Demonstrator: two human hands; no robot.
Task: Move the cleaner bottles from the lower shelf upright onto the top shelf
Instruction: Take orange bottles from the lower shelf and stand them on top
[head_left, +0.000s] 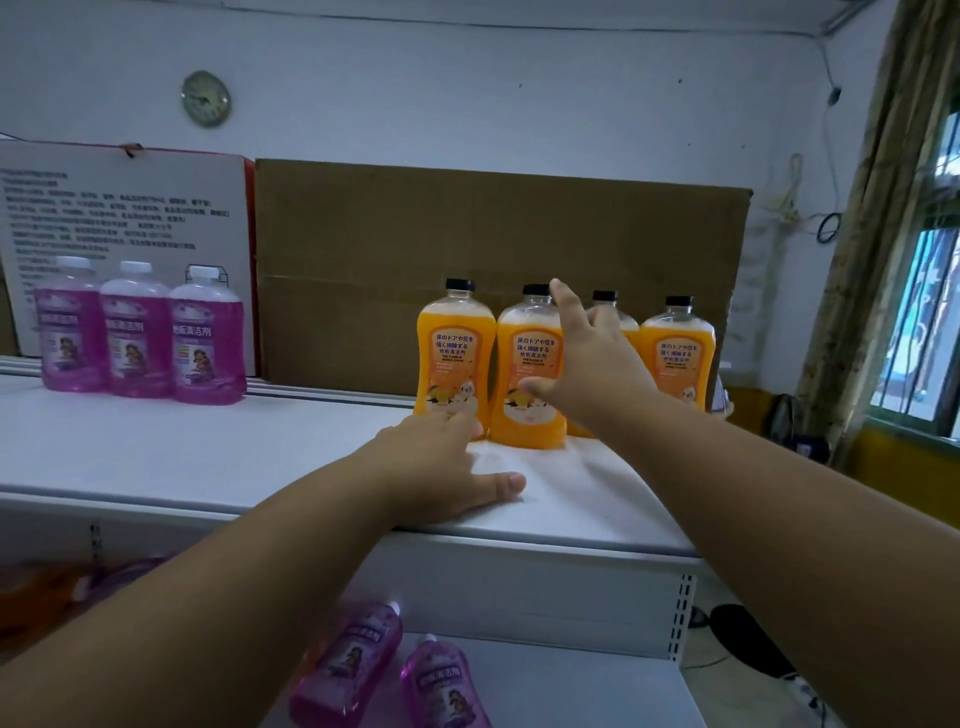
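both open hands (587, 364) at orange bottles (530, 374)

Both arms outstretched, left hand (441, 467) flat with fingers apparently straight, right hand (587, 364) raised, fingers spread.

Up on the white top shelf (208, 457), three purple bottles (140, 338) stand upright in a tight row at the left, and four orange bottles (530, 374) stand upright toward the right, in front of a cardboard sheet (467, 234) propped along the back. The left hand (441, 467) rests flat near the front edge. Down on the lower shelf (597, 691), two purple bottles (395, 670) lie on their sides.
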